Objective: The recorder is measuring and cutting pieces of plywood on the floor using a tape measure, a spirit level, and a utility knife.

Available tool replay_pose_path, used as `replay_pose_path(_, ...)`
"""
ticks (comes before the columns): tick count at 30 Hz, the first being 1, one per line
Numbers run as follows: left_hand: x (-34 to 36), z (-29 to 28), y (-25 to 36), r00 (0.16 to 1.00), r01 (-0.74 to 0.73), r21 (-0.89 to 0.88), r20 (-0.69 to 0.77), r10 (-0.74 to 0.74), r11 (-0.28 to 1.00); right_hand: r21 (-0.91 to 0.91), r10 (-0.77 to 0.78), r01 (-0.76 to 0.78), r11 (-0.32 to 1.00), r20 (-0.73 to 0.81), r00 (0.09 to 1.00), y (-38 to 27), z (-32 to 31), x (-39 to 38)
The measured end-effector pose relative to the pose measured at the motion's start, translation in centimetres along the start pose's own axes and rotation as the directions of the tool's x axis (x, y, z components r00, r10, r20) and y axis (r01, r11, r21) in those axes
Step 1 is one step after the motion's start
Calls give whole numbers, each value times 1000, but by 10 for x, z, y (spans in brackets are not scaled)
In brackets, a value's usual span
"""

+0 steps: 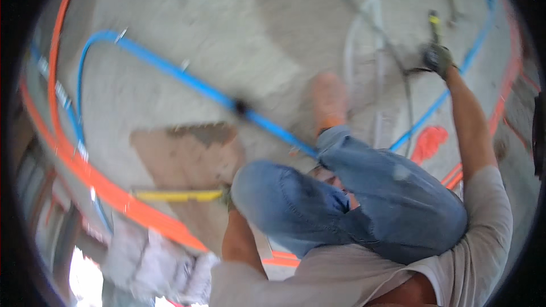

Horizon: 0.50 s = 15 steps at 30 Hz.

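**Where the grey floor (216, 17) spreads wide, a person squats low**

The floor is rough concrete, pale in some spots and dark in others. The person wears faded blue jeans (392, 204) and a pale, soft shirt (341, 276). Smooth orange pipes (131, 204) lie side by side in a fat band on the left. A long, round blue pipe (170, 71) slants over the floor and bends like a hook at its far left. Flat and brown, a sheet (193, 159) lies below it, with a dark, crusty patch along its top edge. Lumpy, whitish bags (153, 261) sit at the lower left. A thin, straight yellow bar (182, 195) crosses the sheet, and its right end meets the left hand (228, 199). The knee hides most of that hand, so I cannot tell how its fingers are set. A bright red patch (429, 143) lies near the jeans. Well apart from the left hand, the right hand (438, 59) wears a dull, dark glove. Its fingers curl around a small tool (435, 23), whose yellow and black end sticks up past the fist. It looks blurry.
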<state>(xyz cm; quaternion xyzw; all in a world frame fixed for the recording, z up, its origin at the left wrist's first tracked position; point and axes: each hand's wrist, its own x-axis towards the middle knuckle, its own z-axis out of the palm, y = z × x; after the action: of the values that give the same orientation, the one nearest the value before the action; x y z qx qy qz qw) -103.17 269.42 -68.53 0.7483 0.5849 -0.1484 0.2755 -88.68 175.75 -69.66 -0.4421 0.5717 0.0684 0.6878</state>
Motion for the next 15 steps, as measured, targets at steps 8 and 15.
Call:
replay_pose_path(8,-14,1,20,982,51,31,-186,-44,998,-205,100,-127,970,-137,985,-8,21,15)
replay_pose_path(15,-1,9,-10,976,32,72,-218,-15,997,-673,-505,613,415,389,770,-15,159,-52)
